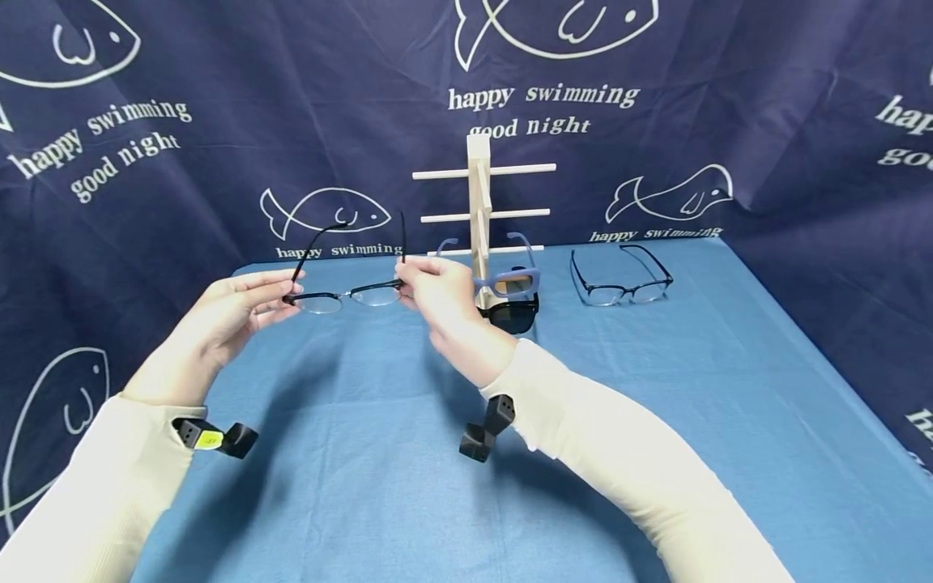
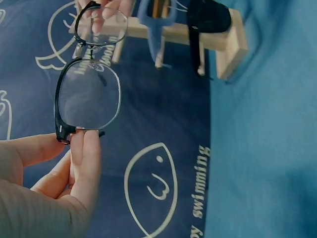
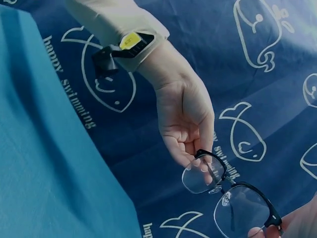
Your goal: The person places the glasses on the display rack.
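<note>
Between both hands a pair of eyeglasses [image 1: 346, 296] with black brow-line tops and clear lenses hangs above the table, its temples unfolded and pointing away. My left hand [image 1: 236, 312] pinches the left hinge corner between thumb and fingers. At the other end, my right hand [image 1: 445, 295] pinches the right hinge corner. In the left wrist view the eyeglasses [image 2: 89, 94] fill the upper left, above the left hand [image 2: 64, 183]. Part of the display rack's lower end is hidden behind my right hand.
A wooden display rack [image 1: 479, 186] with crossbars stands at the back. Blue-framed glasses [image 1: 534, 281] and black sunglasses [image 1: 513, 317] hang low on it. Another pair of dark-framed glasses [image 1: 627, 291] lies unfolded on the blue tablecloth [image 1: 656, 380] at right. A navy fish-print curtain [image 1: 328, 105] hangs behind.
</note>
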The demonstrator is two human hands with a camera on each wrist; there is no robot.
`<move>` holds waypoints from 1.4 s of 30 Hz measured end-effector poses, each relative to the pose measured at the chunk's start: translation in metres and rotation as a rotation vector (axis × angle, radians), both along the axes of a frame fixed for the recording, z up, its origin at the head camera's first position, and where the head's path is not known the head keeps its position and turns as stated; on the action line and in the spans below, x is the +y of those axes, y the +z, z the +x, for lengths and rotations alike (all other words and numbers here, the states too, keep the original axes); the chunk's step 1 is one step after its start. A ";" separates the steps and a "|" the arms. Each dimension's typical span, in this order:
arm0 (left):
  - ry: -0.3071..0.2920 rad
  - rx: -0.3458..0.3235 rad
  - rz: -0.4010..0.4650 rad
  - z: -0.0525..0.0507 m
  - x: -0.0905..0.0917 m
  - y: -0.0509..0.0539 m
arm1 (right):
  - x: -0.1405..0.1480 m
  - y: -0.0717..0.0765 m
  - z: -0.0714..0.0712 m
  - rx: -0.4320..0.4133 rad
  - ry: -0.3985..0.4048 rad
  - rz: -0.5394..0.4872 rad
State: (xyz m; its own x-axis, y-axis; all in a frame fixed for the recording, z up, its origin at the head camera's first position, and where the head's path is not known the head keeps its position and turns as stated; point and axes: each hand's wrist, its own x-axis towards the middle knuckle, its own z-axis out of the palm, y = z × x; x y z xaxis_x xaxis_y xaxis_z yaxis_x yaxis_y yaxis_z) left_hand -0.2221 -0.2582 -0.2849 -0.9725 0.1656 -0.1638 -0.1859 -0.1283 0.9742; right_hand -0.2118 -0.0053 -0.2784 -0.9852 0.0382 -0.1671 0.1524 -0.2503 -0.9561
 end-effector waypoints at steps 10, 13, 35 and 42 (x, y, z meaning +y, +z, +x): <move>-0.029 0.015 0.033 0.002 0.016 0.008 | 0.023 0.012 0.013 -0.009 0.026 -0.060; -0.049 0.029 0.028 0.002 0.022 0.011 | 0.030 0.015 0.015 -0.010 0.027 -0.084; -0.086 0.049 -0.039 0.002 0.056 0.025 | 0.068 0.022 0.026 0.005 0.009 -0.079; -0.092 0.033 -0.065 0.001 0.070 0.028 | 0.082 0.025 0.026 -0.005 0.014 -0.047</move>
